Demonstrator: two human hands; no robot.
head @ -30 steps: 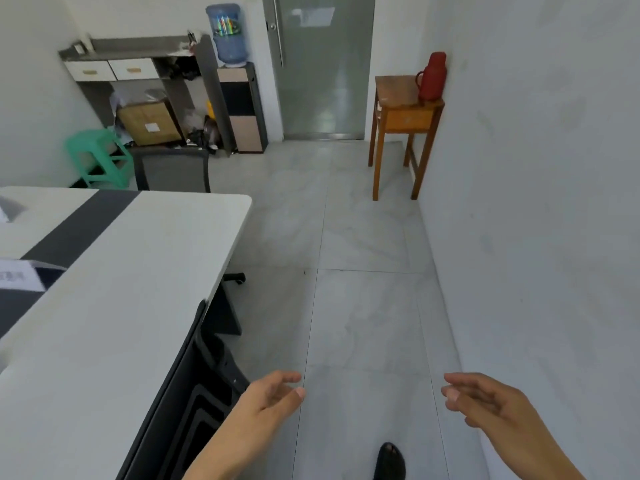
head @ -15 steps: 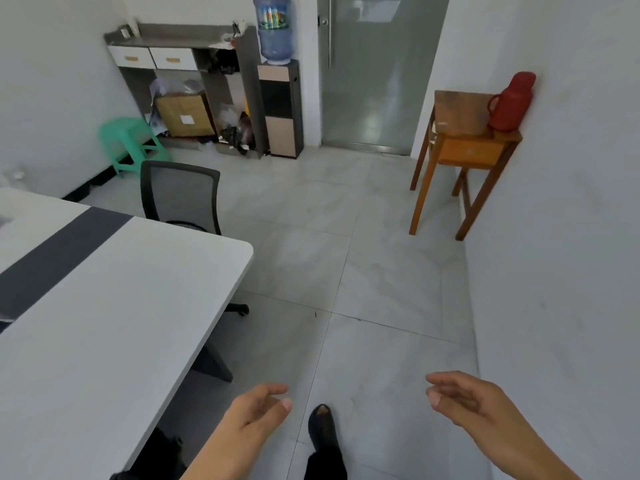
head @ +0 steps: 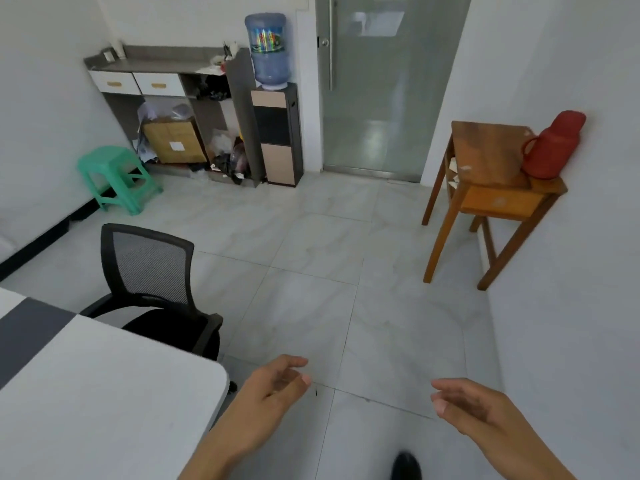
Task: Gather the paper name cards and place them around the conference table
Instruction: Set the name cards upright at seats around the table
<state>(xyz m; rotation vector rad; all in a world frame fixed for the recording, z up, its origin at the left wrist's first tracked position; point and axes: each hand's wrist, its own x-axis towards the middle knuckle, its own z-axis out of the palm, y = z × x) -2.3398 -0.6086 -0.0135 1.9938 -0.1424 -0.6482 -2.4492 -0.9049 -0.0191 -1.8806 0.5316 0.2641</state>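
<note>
Both my hands are empty: left hand and right hand hang loosely spread over the floor. 0 name cards in view. Judgement: I should round the table corner past the chair and scan for cards.

Matt white worktop, glossy tiled floor, black mesh chair back, worn wooden side table, green plastic stool, frosted glass door

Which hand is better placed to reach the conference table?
Left. The left hand hangs open beside the conference table corner; the right hand, also empty, is farther off by the wall.
</note>
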